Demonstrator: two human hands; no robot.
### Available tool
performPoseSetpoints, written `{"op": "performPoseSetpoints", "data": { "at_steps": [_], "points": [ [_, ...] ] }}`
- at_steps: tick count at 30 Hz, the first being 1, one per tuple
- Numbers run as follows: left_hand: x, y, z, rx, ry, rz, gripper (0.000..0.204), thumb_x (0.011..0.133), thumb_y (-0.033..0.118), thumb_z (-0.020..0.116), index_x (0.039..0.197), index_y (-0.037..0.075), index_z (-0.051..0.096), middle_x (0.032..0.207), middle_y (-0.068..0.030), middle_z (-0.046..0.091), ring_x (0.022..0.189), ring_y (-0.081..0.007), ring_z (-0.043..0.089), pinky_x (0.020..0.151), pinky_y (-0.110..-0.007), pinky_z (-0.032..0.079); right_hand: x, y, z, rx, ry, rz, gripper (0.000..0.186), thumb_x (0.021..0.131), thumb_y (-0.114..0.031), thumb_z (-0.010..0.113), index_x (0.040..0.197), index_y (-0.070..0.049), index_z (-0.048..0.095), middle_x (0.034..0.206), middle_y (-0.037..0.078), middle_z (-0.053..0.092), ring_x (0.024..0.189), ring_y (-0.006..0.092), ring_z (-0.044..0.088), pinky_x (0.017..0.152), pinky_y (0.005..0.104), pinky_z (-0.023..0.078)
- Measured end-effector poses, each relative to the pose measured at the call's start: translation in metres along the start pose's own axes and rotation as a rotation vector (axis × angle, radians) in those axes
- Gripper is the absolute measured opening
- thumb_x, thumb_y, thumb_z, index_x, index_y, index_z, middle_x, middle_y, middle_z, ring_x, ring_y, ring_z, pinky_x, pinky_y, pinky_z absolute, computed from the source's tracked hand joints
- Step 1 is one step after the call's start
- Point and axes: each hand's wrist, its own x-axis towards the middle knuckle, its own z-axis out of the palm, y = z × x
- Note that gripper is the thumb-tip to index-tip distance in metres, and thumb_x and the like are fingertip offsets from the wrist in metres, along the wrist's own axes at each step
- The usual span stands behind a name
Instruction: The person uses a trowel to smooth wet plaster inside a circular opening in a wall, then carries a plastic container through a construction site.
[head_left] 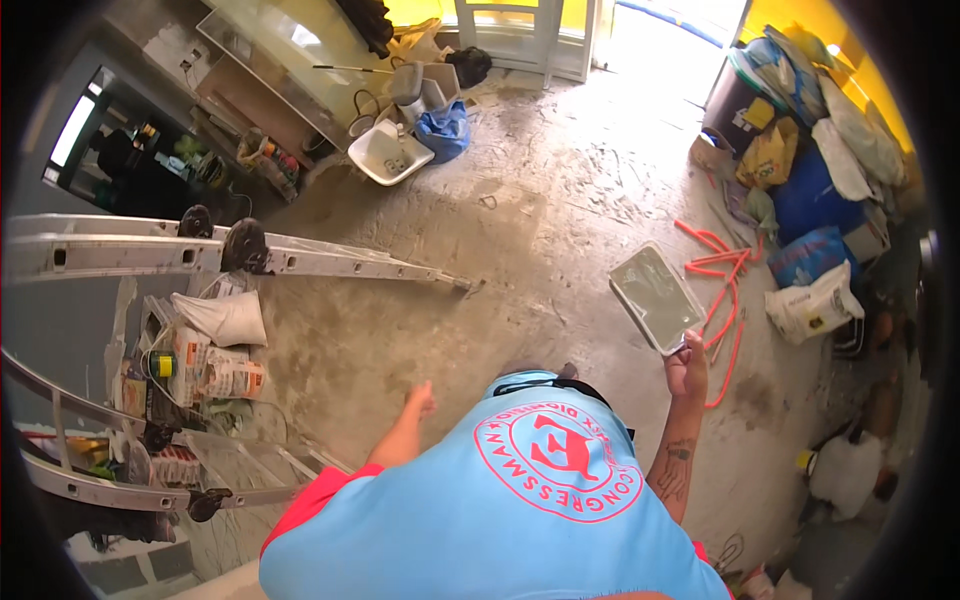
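Observation:
My right hand (686, 370) is closed on the near corner of a shallow rectangular tray (657, 293) with a pale rim. Its inside is grey-green and partly shiny; whether that is liquid I cannot tell. The tray is held tilted out over the concrete floor, front right of me. My left hand (424, 400) hangs beside my body at the left, with nothing visible in it. Its fingers look loosely apart, though they are small and partly turned away. Beyond the tray, red-orange hose or strap (722, 262) lies tangled on the floor.
An aluminium ladder (330, 262) reaches across the left side. Bags (228, 318) are piled beside it. Far off are a white basin (390, 152) and a blue bag (443, 130). Sacks and a dark bin (735, 110) crowd the right wall near a bright doorway (665, 60).

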Motion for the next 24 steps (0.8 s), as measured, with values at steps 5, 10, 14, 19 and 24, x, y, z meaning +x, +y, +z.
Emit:
{"op": "performPoseSetpoints", "data": {
  "at_steps": [5, 10, 14, 19, 24],
  "points": [
    [-0.067, -0.007, 0.032, -0.061, 0.167, -0.220, 0.049, 0.095, 0.049, 0.049, 0.093, 0.002, 0.061, 0.074, -0.0118, 0.063, 0.058, -0.0246, 0.059, 0.051, -0.042, 0.052, 0.143, -0.028, 0.004, -0.020, -0.066, 0.037, 0.031, 0.088, -0.015, 0.064, 0.114, 0.003, 0.058, 0.112, 0.013, 0.064, 0.107, 0.0248, 0.061, 0.100, 0.0418, 0.047],
    [-0.052, 0.037, 0.088, -0.127, 0.161, -0.248, 0.052, 0.094, 0.051, 0.048, 0.086, 0.002, 0.061, 0.071, -0.0127, 0.062, 0.056, -0.0259, 0.059, 0.050, -0.043, 0.051, 0.284, -0.037, 0.059, -0.037, -0.141, 0.130, 0.038, 0.087, -0.015, 0.066, 0.118, 0.004, 0.056, 0.118, 0.015, 0.062, 0.109, 0.0275, 0.060, 0.101, 0.0424, 0.046],
    [-0.002, 0.164, 0.127, -0.129, 0.122, -0.193, 0.055, 0.093, 0.053, 0.048, 0.081, 0.001, 0.061, 0.069, -0.0134, 0.062, 0.054, -0.0270, 0.059, 0.050, -0.044, 0.050, 0.388, -0.045, 0.080, -0.054, -0.129, 0.136, 0.046, 0.086, -0.015, 0.067, 0.125, 0.005, 0.052, 0.123, 0.017, 0.061, 0.113, 0.0295, 0.059, 0.103, 0.0438, 0.045],
    [0.116, 0.401, 0.165, -0.109, 0.020, 0.021, 0.060, 0.092, 0.056, 0.046, 0.073, 0.002, 0.061, 0.062, -0.0130, 0.060, 0.051, -0.0274, 0.058, 0.048, -0.044, 0.049, 0.506, -0.059, 0.123, -0.028, -0.170, 0.145, 0.050, 0.086, -0.015, 0.066, 0.129, 0.004, 0.050, 0.125, 0.016, 0.060, 0.116, 0.0283, 0.058, 0.105, 0.0433, 0.044],
    [0.078, 0.743, 0.239, 0.217, 0.068, 0.471, 0.053, 0.092, 0.051, 0.049, 0.102, 0.004, 0.070, 0.088, -0.0187, 0.071, 0.085, -0.0334, 0.070, 0.073, -0.043, 0.054, 0.628, -0.078, 0.136, -0.052, -0.089, 0.197, 0.053, 0.087, -0.014, 0.066, 0.133, 0.006, 0.046, 0.131, 0.019, 0.056, 0.121, 0.0290, 0.055, 0.108, 0.0433, 0.042]
  ]
}}
